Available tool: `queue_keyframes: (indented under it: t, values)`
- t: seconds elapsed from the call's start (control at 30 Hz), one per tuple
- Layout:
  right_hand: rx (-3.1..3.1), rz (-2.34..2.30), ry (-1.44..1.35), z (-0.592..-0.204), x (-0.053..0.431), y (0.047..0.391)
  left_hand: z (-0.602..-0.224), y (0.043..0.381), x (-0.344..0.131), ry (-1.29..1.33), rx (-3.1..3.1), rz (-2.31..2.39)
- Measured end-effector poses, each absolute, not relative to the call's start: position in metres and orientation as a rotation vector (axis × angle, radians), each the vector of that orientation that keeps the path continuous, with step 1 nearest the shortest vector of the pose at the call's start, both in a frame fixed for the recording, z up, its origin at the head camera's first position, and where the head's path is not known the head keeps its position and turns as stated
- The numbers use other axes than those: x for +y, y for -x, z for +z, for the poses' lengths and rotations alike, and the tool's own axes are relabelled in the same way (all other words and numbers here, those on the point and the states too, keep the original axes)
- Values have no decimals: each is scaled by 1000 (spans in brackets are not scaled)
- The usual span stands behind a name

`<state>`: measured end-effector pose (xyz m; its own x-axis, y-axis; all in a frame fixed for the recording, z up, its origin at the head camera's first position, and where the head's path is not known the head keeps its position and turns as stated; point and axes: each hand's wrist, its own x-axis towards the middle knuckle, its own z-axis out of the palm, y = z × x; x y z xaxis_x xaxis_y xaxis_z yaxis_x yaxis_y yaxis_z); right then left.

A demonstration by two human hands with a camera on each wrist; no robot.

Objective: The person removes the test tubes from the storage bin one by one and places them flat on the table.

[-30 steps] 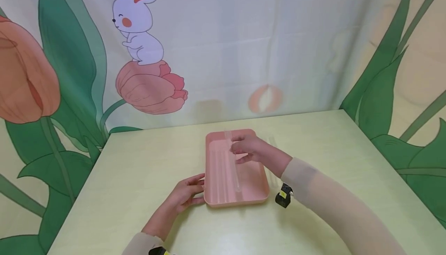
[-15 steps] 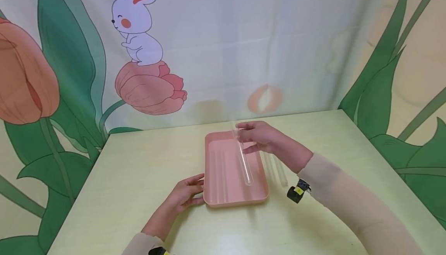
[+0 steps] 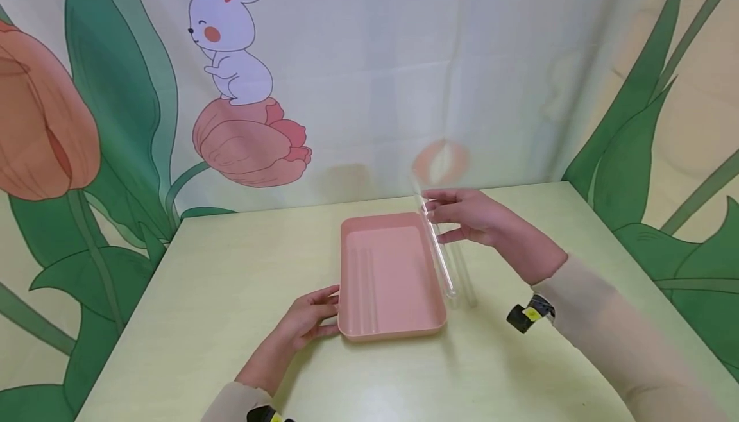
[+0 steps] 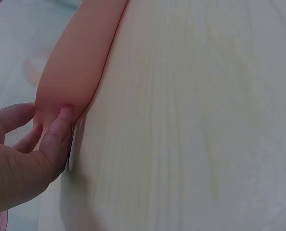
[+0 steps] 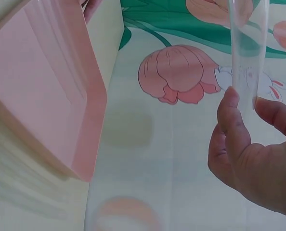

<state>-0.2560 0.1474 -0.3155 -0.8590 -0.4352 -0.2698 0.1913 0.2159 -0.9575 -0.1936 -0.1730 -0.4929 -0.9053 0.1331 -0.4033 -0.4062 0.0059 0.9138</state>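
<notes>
My right hand (image 3: 469, 215) pinches a clear test tube (image 3: 440, 252) between thumb and fingertips. The tube is tilted, its rounded end toward me, in the air along the tray's right edge. In the right wrist view the test tube (image 5: 249, 53) rises from between the thumb and fingers of the right hand (image 5: 258, 159). The pink tray (image 3: 404, 268) lies flat on the table, with several faint clear tubes (image 3: 364, 294) along its left side. My left hand (image 3: 312, 318) rests against the tray's left wall, its extended fingers touching the outside.
On the table (image 3: 254, 268), right of the tray, lie more clear tubes (image 3: 466, 278), partly behind the held one and hard to count. A printed cloth (image 3: 358, 88) with a rabbit and tulips hangs behind the table's far edge.
My right hand has lifted the test tube and carried it rightward and away from me, from above the tray's inside to its right edge. The left hand has stayed at the tray.
</notes>
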Motion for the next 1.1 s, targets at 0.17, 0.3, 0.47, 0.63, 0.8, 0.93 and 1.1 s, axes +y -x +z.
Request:
queue_keyframes:
  t: [0.17, 0.3, 0.47, 0.63, 0.8, 0.93, 1.1]
  values:
    - [2019, -1702, 197, -313, 165, 252, -492, 193, -176, 251, 1900, 1972]
    - [2037, -1703, 171, -313, 177, 252, -491, 192, -177, 238, 1898, 1970]
    - [2061, -1691, 161, -312, 191, 251, -491, 191, -176, 290, 1923, 1952]
    - [2067, -1687, 159, -311, 202, 251, -491, 190, -175, 305, 1924, 1944]
    - [2081, -1681, 146, -313, 212, 253, -492, 191, -175, 301, 1921, 1944]
    - [2093, -1676, 130, -316, 220, 258, -493, 191, -176, 299, 1931, 1939]
    - [2106, -1677, 97, -321, 227, 263, -494, 190, -176, 293, 1926, 1946]
